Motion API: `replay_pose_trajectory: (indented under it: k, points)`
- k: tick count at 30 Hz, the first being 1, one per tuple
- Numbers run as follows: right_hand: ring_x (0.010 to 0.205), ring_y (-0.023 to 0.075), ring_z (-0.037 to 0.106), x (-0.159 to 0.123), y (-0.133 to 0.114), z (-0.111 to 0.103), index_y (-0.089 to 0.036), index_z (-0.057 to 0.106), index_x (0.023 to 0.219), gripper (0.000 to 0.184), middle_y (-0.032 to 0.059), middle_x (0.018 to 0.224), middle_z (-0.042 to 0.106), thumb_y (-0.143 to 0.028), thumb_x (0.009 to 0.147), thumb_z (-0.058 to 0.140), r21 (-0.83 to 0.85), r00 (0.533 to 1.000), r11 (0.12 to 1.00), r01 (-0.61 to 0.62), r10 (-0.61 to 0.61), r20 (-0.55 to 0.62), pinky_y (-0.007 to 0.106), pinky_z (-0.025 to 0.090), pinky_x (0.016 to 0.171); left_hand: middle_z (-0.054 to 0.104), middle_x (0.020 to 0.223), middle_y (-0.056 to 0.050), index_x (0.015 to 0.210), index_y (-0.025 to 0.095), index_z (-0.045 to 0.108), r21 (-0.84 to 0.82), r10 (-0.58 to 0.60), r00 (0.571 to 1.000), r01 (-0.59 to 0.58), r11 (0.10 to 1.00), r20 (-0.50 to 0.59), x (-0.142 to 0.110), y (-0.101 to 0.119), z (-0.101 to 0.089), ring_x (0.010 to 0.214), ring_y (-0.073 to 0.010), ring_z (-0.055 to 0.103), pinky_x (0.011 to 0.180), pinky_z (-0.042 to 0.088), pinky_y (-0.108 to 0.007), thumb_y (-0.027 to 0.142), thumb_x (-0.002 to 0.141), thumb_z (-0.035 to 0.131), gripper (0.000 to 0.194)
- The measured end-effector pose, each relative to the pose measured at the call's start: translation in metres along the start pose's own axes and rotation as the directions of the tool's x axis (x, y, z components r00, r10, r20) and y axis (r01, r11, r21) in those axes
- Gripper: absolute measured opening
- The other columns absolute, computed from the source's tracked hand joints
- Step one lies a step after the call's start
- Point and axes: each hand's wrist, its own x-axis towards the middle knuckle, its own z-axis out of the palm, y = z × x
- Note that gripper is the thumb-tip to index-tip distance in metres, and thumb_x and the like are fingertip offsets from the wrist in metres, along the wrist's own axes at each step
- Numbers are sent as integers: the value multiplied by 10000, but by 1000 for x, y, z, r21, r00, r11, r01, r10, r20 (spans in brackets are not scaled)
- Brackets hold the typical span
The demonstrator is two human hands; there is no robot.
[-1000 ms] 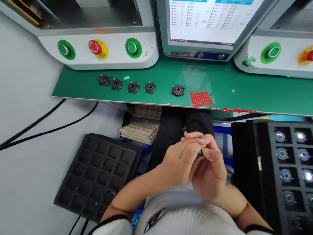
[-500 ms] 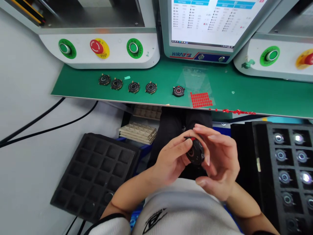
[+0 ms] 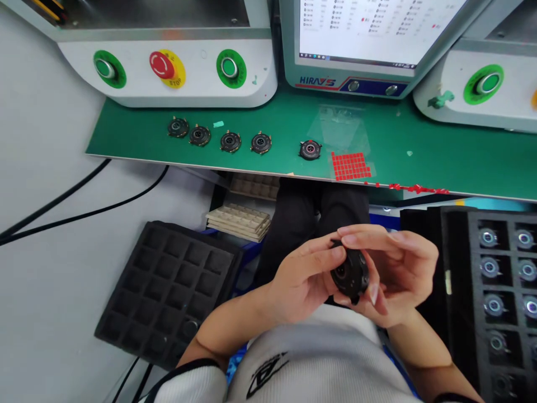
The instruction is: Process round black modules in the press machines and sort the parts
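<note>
A black round watch case (image 3: 350,275) is held in front of my body, its sensor back turned partly up. My left hand (image 3: 304,277) is closed around it, thumb across the near face and fingers curling behind. From the right, my right hand (image 3: 394,274) reaches around the case, its fingertips pressed on the top rim beside my left thumb; its thumb is partly hidden low behind the case. On the green bench lie another watch case (image 3: 310,149) with a red mark and a sheet of small red stickers (image 3: 351,166).
Several watch cases (image 3: 230,141) lie left along the green bench (image 3: 461,162). Red scraps (image 3: 415,188) cling to its front edge. A black foam tray (image 3: 168,285) sits low left; another foam tray (image 3: 467,280) with watch cases stands right. Behind are button panels (image 3: 197,84) and a monitor (image 3: 356,33).
Both hands and the watch case have shifted slightly right. The right fingers have closed in onto the case's top rim, and the red patch seen there earlier is now covered. The view has tilted down slightly.
</note>
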Motion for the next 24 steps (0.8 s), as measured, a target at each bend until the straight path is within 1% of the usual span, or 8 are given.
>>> replay_pose_trajectory:
  k: [3,7,9,11,14,18,21,24]
  points:
    - [920,291,709,-1,1,0,-338,528,1209,638,33,987,741,-273,655,837,-11,1000,1000,-21,21,-16,519,595,804,487,559,-1,771,178,544,8,40,998,-40,999,-49,3,-4,1,534,-158,568,468,389,-259,571,798,622,402]
    - [991,293,699,-6,2,-5,-359,525,1174,666,30,1080,724,-246,617,872,22,999,999,-33,33,18,574,551,922,476,512,15,733,189,521,54,112,991,-108,993,-69,3,-7,3,511,-145,545,545,473,-297,589,829,584,416]
    - [999,289,697,-8,3,-8,-361,540,1134,635,18,1095,718,-252,606,875,32,999,999,-29,28,35,579,550,929,483,525,3,740,192,519,63,109,993,-106,992,-52,2,-7,5,546,-165,572,538,466,-299,577,842,571,402]
    - [1002,284,697,-8,4,-11,-361,542,1111,609,8,1099,717,-247,609,867,31,998,999,-22,20,52,573,557,917,483,551,-9,761,193,515,62,95,995,-93,994,-35,1,-6,6,594,-188,603,489,419,-278,565,851,559,386]
    - [1036,277,687,-7,3,-11,-358,521,1145,605,14,1130,710,-213,650,838,50,997,999,-11,8,76,569,546,936,479,584,-22,793,191,520,48,98,995,-97,994,-7,0,-4,6,635,-203,621,450,358,-255,528,870,540,347]
    - [1049,271,684,-6,2,-7,-338,507,1186,611,30,1140,710,-177,684,815,99,996,995,-8,0,90,571,519,987,486,601,-28,809,186,539,-10,122,992,-122,993,35,0,-5,5,667,-217,639,537,446,-301,469,893,516,295]
    - [1043,275,687,-5,2,-6,-323,513,1179,596,39,1127,715,-172,687,813,127,996,992,-1,-9,85,574,516,992,489,610,-30,797,186,538,-19,138,990,-137,990,37,1,-6,5,668,-216,640,562,462,-311,461,898,505,295]
    - [1064,270,682,-5,1,-6,-301,514,1177,591,48,1131,714,-141,689,806,160,997,987,5,-18,80,547,531,990,488,603,-26,804,183,543,-6,141,990,-141,990,26,1,-8,6,647,-206,627,598,480,-321,473,892,510,304]
